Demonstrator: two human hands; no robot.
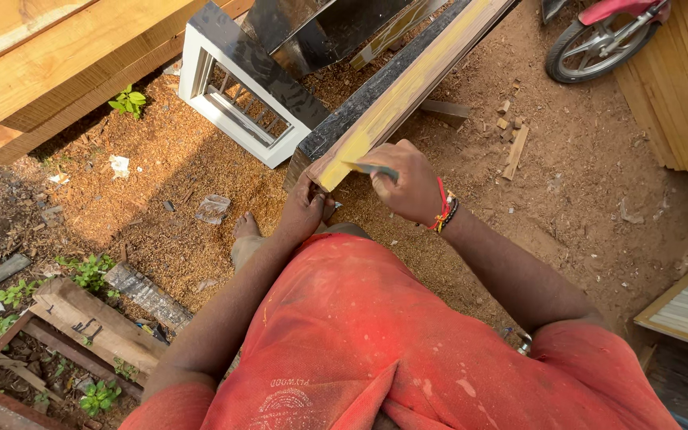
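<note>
Gripped in the curled fingers of the right hand (409, 185) is a small flat tool (376, 169) with a greenish blade, its edge laid against the near end of a long wooden beam (408, 87). That hand is closed around the tool, and a red and dark beaded band (444, 210) sits on its wrist. The left hand (302, 210) cups the beam's near end from below and at its nine o'clock side, fingers bent against the wood; how tightly it clasps cannot be told.

The beam runs from the hands, near the middle of the view, up toward one o'clock and out of the top edge. Its upper face is smeared yellow, and its left side is dark.

At eleven o'clock of the hands a white-edged frame (236, 95) with a dark top leans on the sawdust-strewn ground (161, 207). Further out at ten o'clock lie stacked pale planks (57, 56). At one o'clock, well apart, stand the wheel and red body of a motorbike (599, 36). Small wood offcuts (513, 143) lie at two o'clock. At eight o'clock rough timbers (93, 326) rest among green weeds. A bare foot (246, 235) shows just below the left hand, and a red shirt (376, 342) fills the lower middle.
</note>
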